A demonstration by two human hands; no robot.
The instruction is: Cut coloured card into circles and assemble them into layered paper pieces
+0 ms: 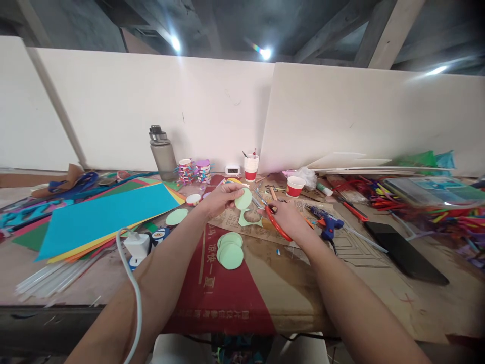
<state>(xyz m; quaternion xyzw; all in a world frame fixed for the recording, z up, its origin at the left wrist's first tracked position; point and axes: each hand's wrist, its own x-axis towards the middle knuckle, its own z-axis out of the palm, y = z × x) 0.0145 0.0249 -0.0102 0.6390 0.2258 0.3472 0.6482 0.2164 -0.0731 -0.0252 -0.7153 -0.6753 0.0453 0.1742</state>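
Observation:
Pinched in the fingers of my left hand is a light green paper circle. My right hand is closed round a pair of scissors with orange handles; their blades point up and left, close to the circle's right side. Beneath both hands a green paper offcut with a round hole lies on the cardboard. Nearer to me, a small overlapping pile of green paper circles rests on the red part of the cardboard. Another green circle lies left of my left wrist.
Coloured paper sheets spread at the left by a white plug with a cable. A grey bottle and paper cups stand at the back. Right are a blue glue gun, a black phone and a plastic case.

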